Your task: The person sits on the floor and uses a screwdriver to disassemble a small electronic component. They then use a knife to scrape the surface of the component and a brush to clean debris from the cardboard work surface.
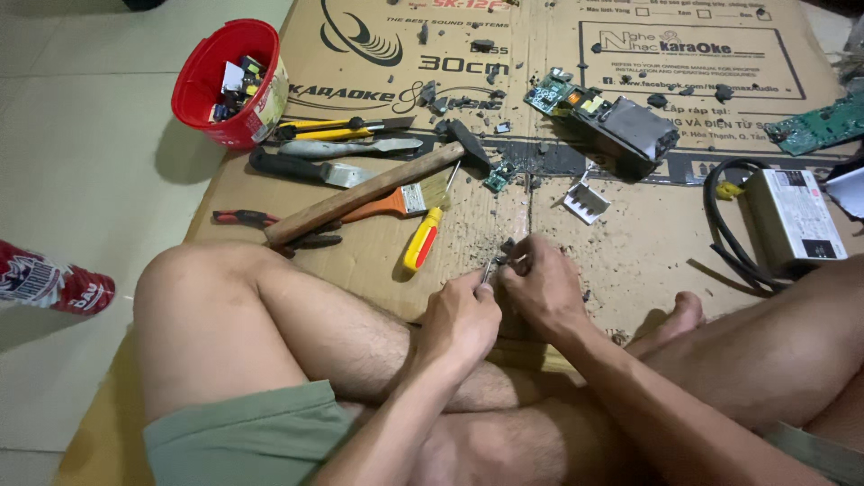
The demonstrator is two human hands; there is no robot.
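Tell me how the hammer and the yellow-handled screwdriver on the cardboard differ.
The hammer has a long brown wooden handle and a dark metal head; the screwdriver has a short yellow and red handle with a thin shaft. The hammer is much longer and lies at a shallower slant than the steeper screwdriver. Both lie untouched on the cardboard.

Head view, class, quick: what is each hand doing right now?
Left hand: closed, pinching a small metal tool.
Right hand: closed on a small part; what it is cannot be told.
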